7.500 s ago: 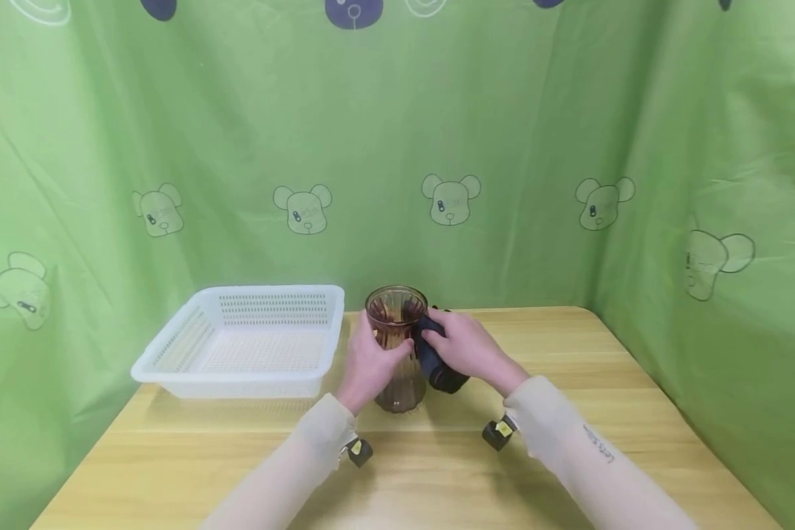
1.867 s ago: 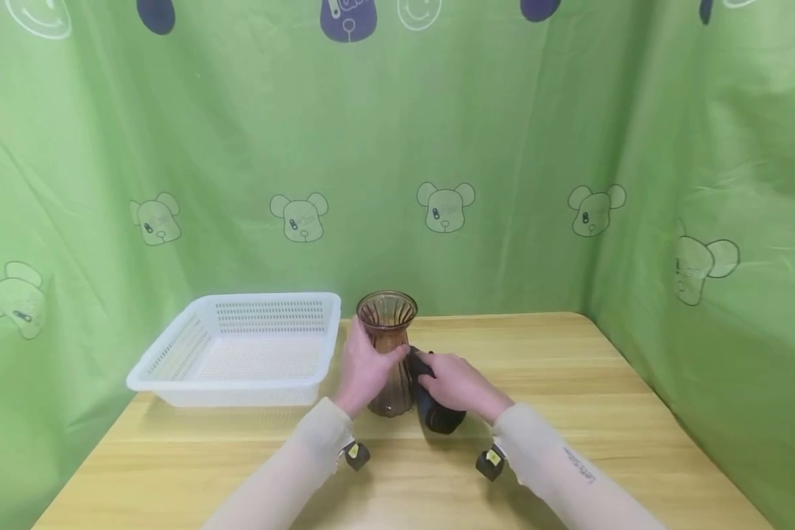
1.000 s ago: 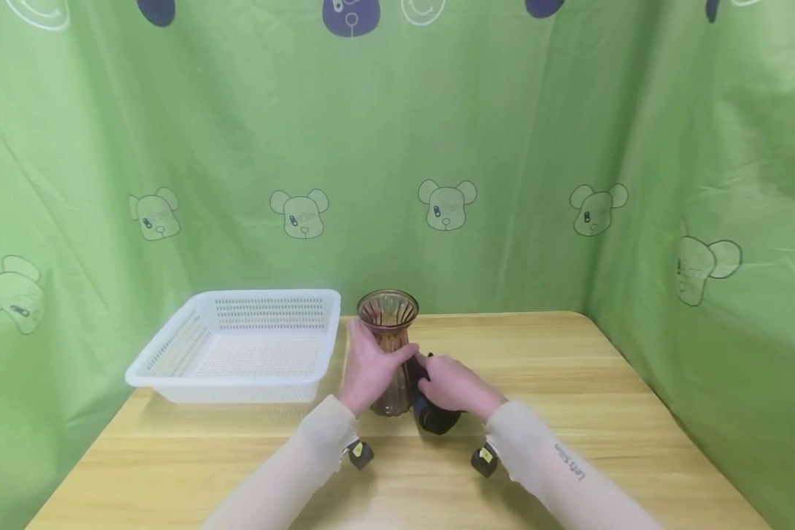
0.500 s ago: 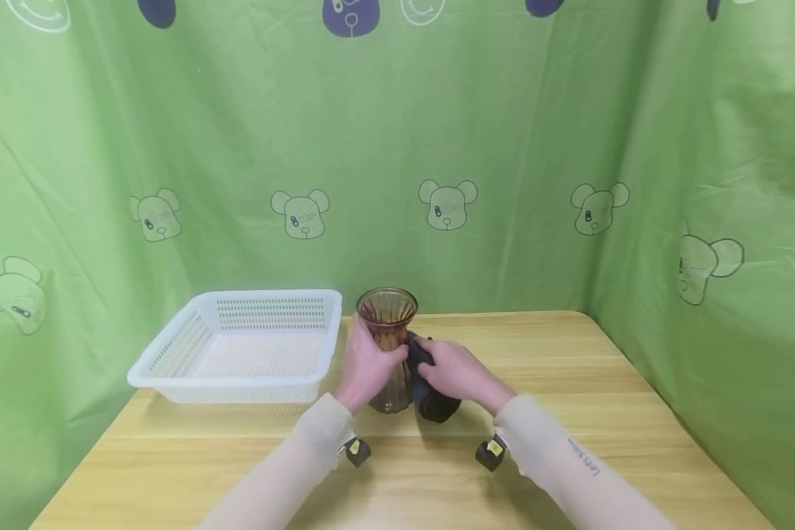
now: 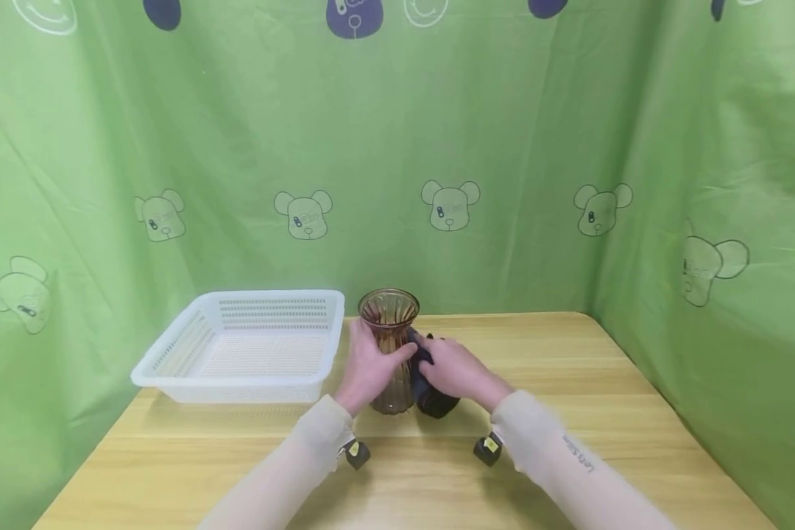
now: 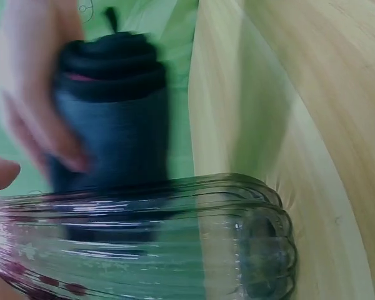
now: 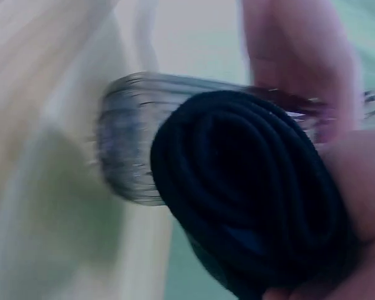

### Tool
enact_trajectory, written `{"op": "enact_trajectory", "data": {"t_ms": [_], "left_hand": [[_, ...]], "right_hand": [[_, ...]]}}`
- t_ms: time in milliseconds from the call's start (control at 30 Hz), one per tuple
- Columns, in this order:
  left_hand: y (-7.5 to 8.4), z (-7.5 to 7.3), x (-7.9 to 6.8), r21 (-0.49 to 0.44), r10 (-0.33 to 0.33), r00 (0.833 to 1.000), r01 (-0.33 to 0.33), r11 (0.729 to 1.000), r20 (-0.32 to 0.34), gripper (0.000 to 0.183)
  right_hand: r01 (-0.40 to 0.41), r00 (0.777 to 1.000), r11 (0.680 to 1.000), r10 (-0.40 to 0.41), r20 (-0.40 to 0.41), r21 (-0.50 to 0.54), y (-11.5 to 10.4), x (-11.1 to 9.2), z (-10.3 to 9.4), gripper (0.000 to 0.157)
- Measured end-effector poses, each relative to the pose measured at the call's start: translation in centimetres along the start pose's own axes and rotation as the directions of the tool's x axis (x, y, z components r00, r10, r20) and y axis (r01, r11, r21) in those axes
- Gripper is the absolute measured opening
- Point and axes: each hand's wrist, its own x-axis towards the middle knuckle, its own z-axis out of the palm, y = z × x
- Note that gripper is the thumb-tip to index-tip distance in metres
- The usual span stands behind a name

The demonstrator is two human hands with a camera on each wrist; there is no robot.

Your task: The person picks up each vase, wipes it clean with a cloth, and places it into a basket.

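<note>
A tall ribbed glass vase [image 5: 392, 396], tinted brown with a flared rim, stands upright on the table. My left hand [image 5: 369, 364] grips it around the neck, thumb across the front. My right hand [image 5: 456, 366] holds a rolled dark blue cloth [image 5: 435, 401] against the vase's right side. In the right wrist view the end of the cloth [image 7: 244, 169] shows its wound layers, overlapping the vase [image 7: 128, 147]. From the left wrist, the cloth [image 6: 112, 131] is visible through and above the clear lower glass [image 6: 250, 212].
A white plastic basket [image 5: 238, 379] with slotted walls sits on the left of the wooden table [image 5: 570, 419]. Behind and on both sides hangs a green curtain [image 5: 517, 258] printed with bear heads. Small black wrist cameras [image 5: 356, 454] hang beneath the sleeves.
Compared with the oldest frame, the cloth and right hand sit lower along the vase. During the last second they rise along its side, then dip slightly. The left hand keeps its grip.
</note>
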Motion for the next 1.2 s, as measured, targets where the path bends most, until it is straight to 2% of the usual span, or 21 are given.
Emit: {"op": "enact_trajectory", "data": {"t_ms": [200,367,500,633,867,967,1067,1200], "left_hand": [[0.2,0.0,0.0,-0.011,-0.032,0.999,0.032,0.999,-0.018,0.096],[0.5,-0.1,0.2,0.001,-0.045,0.998,0.045,0.999,-0.032,0.093],[0.5,-0.3,0.2,0.029,-0.062,0.998,0.063,0.998,-0.032,0.092],[0.5,-0.4,0.2,0.058,-0.06,0.998,0.062,0.996,-0.036,0.089],[0.3,-0.4,0.3,0.049,-0.037,0.999,0.038,0.998,-0.024,0.086],[0.2,-0.3,0.3,0.03,-0.03,0.999,0.03,0.999,-0.021,0.086],[0.3,-0.2,0.2,0.025,-0.032,0.999,0.033,0.999,-0.027,0.086],[0.3,-0.2,0.2,0.018,-0.033,0.999,0.034,0.999,-0.027,0.085]], "right_hand": [[-0.001,0.994,1.0,0.003,0.107,-0.025,1.3,-0.3,2.6,0.049],[-0.026,0.993,0.999,0.028,0.112,-0.019,1.7,-0.6,3.4,0.05],[-0.038,0.996,0.999,0.036,0.08,0.021,1.3,-0.8,2.9,0.051],[-0.028,0.999,0.998,0.026,0.036,0.056,0.4,-0.9,1.4,0.053],[0.035,0.994,0.999,-0.033,-0.1,0.021,-1.4,-0.5,-2.0,0.053],[0.05,0.991,0.999,-0.047,-0.126,0.022,-1.9,-0.3,-2.8,0.054],[0.044,0.994,0.999,-0.043,-0.103,0.003,-1.7,-0.1,-2.5,0.052],[0.011,0.999,1.0,-0.011,-0.033,-0.018,-0.5,0.2,-0.5,0.05]]}}
